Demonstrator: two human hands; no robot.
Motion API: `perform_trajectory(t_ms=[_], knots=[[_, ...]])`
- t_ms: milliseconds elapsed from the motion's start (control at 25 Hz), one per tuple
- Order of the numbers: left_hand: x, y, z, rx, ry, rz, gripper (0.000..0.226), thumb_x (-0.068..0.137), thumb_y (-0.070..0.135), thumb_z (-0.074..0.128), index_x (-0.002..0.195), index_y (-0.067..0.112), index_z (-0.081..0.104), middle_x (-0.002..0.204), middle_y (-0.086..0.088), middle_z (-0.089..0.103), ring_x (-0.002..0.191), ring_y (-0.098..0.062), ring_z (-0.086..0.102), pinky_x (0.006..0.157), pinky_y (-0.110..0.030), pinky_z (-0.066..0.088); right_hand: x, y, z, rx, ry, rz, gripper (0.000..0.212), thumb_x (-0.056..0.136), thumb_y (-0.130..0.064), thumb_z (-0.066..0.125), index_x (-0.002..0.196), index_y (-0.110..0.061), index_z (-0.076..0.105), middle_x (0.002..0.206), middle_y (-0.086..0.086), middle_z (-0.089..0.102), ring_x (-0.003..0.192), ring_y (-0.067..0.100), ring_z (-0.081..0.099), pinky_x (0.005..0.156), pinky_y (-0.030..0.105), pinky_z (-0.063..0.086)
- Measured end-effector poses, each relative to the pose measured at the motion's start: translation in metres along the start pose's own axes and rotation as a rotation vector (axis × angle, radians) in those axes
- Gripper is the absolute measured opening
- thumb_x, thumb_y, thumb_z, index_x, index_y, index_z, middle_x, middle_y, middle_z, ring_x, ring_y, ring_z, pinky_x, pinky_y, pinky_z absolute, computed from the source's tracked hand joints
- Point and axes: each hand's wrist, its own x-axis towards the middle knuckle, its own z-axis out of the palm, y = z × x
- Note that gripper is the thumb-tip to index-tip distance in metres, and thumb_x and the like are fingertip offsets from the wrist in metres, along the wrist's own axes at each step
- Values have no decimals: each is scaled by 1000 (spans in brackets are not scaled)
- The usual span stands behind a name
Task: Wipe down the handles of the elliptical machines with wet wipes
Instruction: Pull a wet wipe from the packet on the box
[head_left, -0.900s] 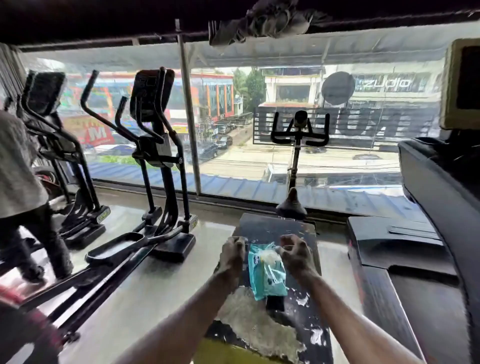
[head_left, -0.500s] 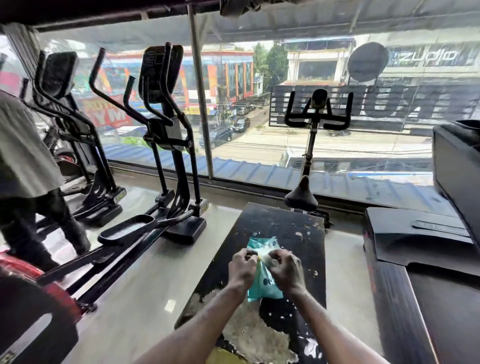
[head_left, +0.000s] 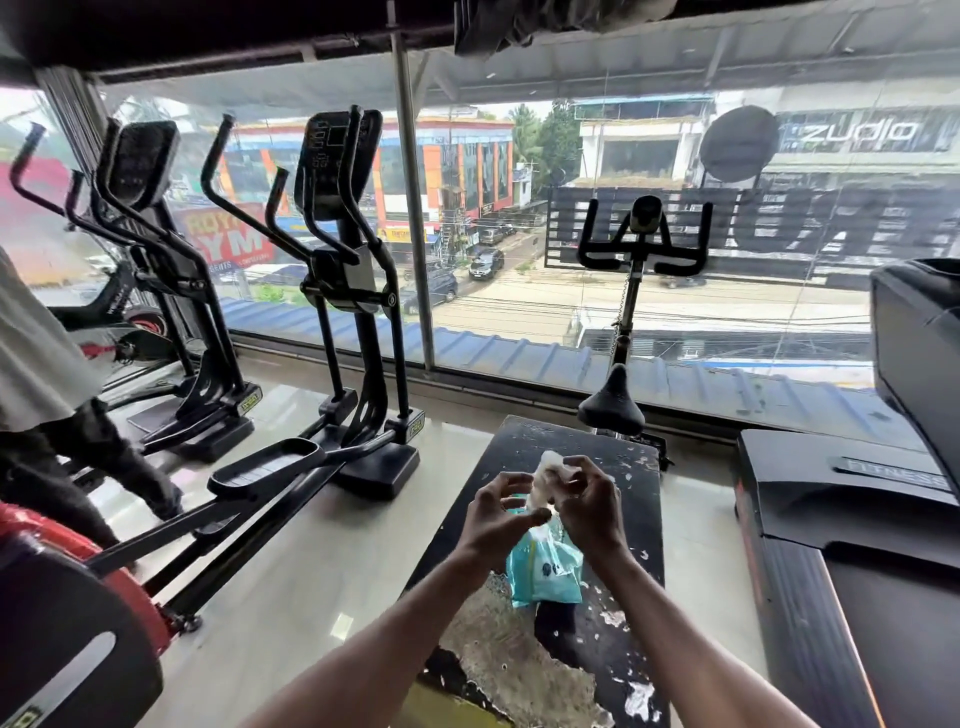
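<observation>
Right hand (head_left: 587, 512): fingers curled, pinching a white wipe (head_left: 546, 475) between thumb and fingertips. Left hand (head_left: 500, 512): half open, fingers spread and curved, gripping nothing; its thumb tip lies at the foot of the wipe, and I cannot tell whether it presses there. Both hands are held above the middle of the bench (head_left: 602, 452). The wipe is crumpled and damp-looking, standing up out of the mouth of the pack (head_left: 545, 569). The pack is teal, soft and creased, lying on the bench directly under my hands; how many wipes it has inside cannot be seen. The bench top is black, with the covering peeled off in a large pale patch at the near end. The elliptical (head_left: 343, 249) stands left of the bench, its black handles (head_left: 234, 174) upright beside the console; a second elliptical (head_left: 148, 208) stands further left. A bike (head_left: 641, 239) stands just beyond the bench's far end. A person (head_left: 36, 364) stands far left of the bench.
</observation>
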Motion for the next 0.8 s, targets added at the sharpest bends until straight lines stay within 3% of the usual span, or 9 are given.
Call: perform_trajectory(t_ms=[160, 240, 360, 440, 560, 640, 720, 800], knots=[[-2, 21, -30, 23, 12, 106, 34, 74, 24, 90, 100, 27, 68, 98, 4, 77, 93, -12, 73, 84, -27, 59, 5, -38, 13, 239, -54, 66, 24, 86, -21, 83, 72, -10, 67, 65, 2, 67, 62, 13, 56, 59, 37, 47], [-3, 34, -52, -19, 35, 113, 22, 80, 12, 86, 90, 26, 72, 87, -1, 78, 82, -17, 73, 80, -32, 60, 4, -60, 19, 384, -121, 97, 25, 86, -21, 84, 72, -8, 68, 64, 4, 65, 61, 17, 54, 58, 37, 43], [-10, 50, -94, -217, -7, 42, 5, 88, 10, 78, 88, 15, 80, 91, -15, 79, 83, -27, 72, 85, -44, 58, -2, -88, 32, 488, -239, 152, 30, 87, -34, 81, 84, -7, 71, 74, 7, 68, 67, 20, 60, 61, 30, 47], [-14, 57, -122, -312, -36, -9, 14, 94, 17, 72, 84, 14, 82, 89, -15, 77, 84, -30, 68, 79, -44, 53, -10, -109, 47, 532, -354, 152, 26, 88, -37, 78, 95, -13, 73, 89, 2, 75, 79, 16, 68, 70, 29, 52], [-18, 64, -159, -409, -35, -74, 22, 101, 23, 63, 98, 11, 80, 95, -14, 77, 84, -30, 70, 72, -39, 57, -18, -129, 77, 548, -371, 142, 23, 86, -19, 81, 106, -14, 74, 95, 2, 79, 82, 15, 71, 71, 30, 52], [-19, 64, -180, -458, -8, -103, 24, 102, 24, 62, 110, 7, 75, 104, -16, 77, 87, -29, 72, 69, -37, 59, -21, -141, 94, 540, -339, 123, 19, 86, -7, 80, 103, -13, 74, 90, 4, 79, 80, 18, 70, 69, 28, 52], [-22, 62, -204, -514, 59, -117, 21, 101, 23, 63, 109, 7, 75, 106, -16, 76, 84, -28, 72, 62, -32, 59, -22, -153, 113, 516, -299, 105, 15, 86, 0, 77, 93, -14, 77, 82, 1, 77, 77, 20, 65, 70, 28, 48], [-24, 59, -228, -552, 111, -108, 19, 103, 20, 61, 104, 8, 75, 98, -14, 76, 81, -27, 72, 62, -33, 59, -24, -167, 129, 507, -288, 112, 17, 88, 3, 70, 85, -13, 76, 77, 0, 74, 70, 17, 63, 61, 22, 48]])
